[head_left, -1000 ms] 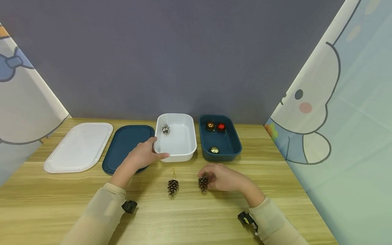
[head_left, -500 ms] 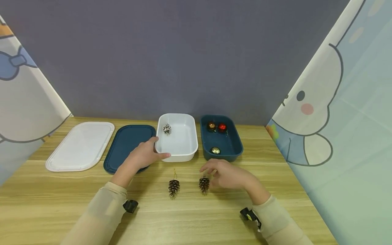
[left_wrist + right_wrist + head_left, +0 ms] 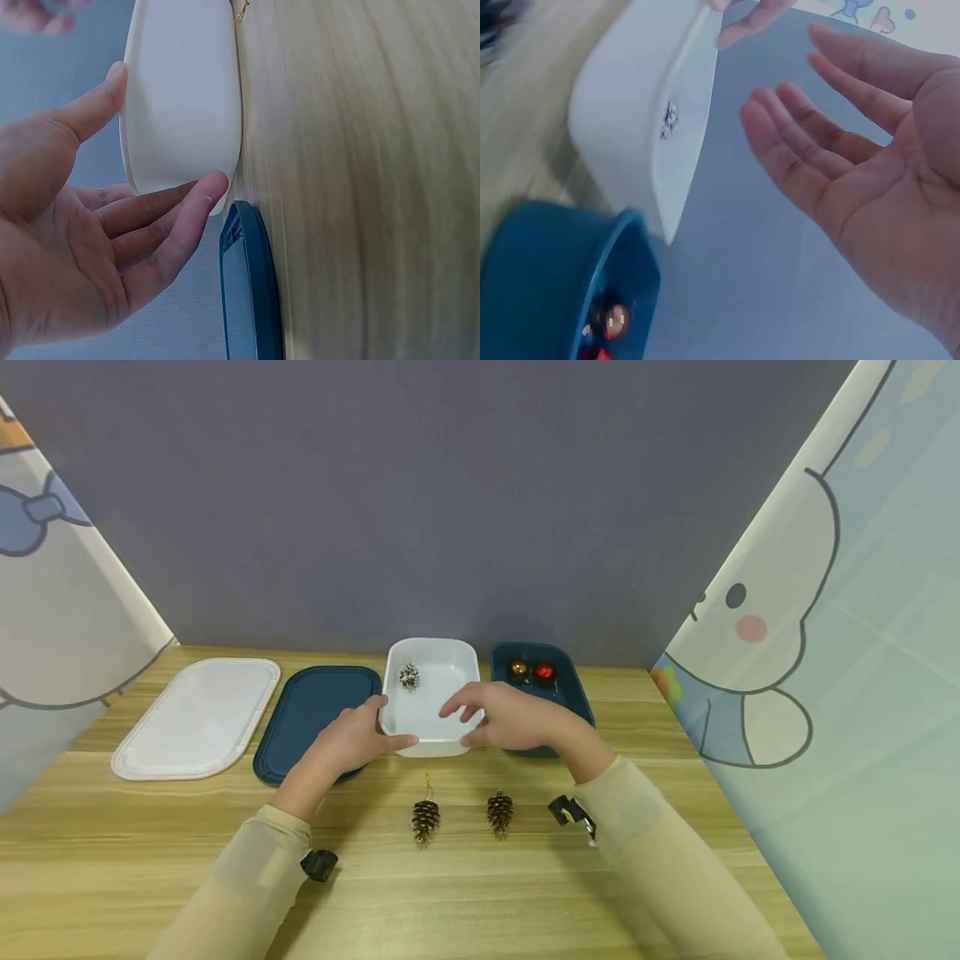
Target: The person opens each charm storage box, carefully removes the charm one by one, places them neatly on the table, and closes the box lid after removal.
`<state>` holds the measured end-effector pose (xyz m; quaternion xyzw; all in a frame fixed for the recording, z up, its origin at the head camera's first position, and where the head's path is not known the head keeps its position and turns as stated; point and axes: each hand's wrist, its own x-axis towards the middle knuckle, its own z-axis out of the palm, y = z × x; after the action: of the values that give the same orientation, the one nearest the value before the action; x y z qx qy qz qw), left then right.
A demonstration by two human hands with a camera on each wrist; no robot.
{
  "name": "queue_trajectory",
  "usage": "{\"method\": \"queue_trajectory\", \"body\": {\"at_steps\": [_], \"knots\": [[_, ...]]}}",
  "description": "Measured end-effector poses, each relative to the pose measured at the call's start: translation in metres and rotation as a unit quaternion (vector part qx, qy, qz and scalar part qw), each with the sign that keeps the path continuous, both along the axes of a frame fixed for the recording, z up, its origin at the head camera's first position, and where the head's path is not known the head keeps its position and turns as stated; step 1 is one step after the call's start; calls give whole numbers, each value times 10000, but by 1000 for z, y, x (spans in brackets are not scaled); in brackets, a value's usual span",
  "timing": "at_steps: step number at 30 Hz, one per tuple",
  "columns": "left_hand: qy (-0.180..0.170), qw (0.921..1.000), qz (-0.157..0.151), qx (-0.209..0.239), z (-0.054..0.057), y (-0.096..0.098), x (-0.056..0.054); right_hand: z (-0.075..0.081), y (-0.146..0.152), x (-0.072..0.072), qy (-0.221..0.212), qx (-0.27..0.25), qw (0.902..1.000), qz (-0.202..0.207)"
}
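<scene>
My left hand [image 3: 348, 739] grips the near-left corner of a white box [image 3: 420, 714]. Its thumb lies at the rim and its fingers against the wall, as the left wrist view shows. A white-tipped pine cone [image 3: 408, 676] lies inside. My right hand [image 3: 517, 718] hovers over the white box's right side with loose fingers, holding nothing. Behind it stands a dark blue box [image 3: 579, 695], partly hidden, with an amber bauble [image 3: 518, 670] and a red bauble [image 3: 544, 673]. Two brown pine cones lie on the table: one pine cone [image 3: 425, 821] with a gold loop, another pine cone [image 3: 500, 812] to its right.
A white lid [image 3: 198, 718] lies flat at the far left of the wooden table [image 3: 420, 910]. Beside it is a dark blue lid [image 3: 311, 710], partly under my left hand. A grey wall [image 3: 420, 510] rises behind the boxes.
My right hand has let go of the right-hand brown pine cone and moved up and left over the white box, covering the gold bauble in the blue box. The left hand stays in place.
</scene>
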<state>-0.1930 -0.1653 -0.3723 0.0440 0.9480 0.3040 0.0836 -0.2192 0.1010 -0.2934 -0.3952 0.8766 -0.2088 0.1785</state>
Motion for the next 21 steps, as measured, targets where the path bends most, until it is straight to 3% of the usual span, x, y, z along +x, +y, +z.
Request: {"method": "queue_trajectory", "body": {"at_steps": [3,7,12,17,21], "knots": [[-22,10000,-54,6,0,0,0,3,-24,-15,-266,-98,9995,-115],[-23,9999,-97,-15,0,-2,-1,-6,-55,-36,-461,-375,9975,-370],[18,9999,-162,23,0,-6,0,-29,-88,-57,-351,-664,9916,-1057],[44,9998,-193,-8,-1,-7,-2,-50,-113,-79,-31,-897,9767,-1950],[58,9998,-213,26,-2,-5,-2,-61,-121,-94,23,-953,9720,-2149]]}}
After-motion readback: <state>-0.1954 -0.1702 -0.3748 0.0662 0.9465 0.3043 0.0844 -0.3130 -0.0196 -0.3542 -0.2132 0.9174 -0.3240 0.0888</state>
